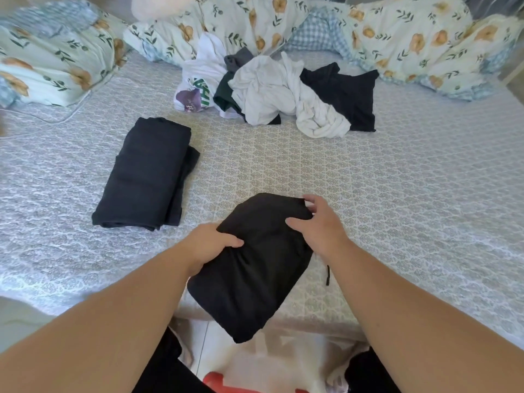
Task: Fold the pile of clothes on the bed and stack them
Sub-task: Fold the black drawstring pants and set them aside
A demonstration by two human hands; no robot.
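1. Patterned grey-white quilted bed cover (397, 194) spreads under everything, with a crumpled floral duvet (397, 32) bunched along the far side.
2. My left hand (211, 245) grips the near-left edge of one folded black garment (252, 268), thumb on top and fingers tucked beneath.
3. My right hand (320, 222) pinches its far-right corner with curled fingers.
4. That garment lies at the bed's near edge, its long axis running diagonally from near-left to far-right, near end overhanging.
5. One folded dark grey garment (147, 174) lies well apart at left, long axis pointing away from me.
6. One unfolded pile of white, black and green clothes (278, 92) sits beyond.
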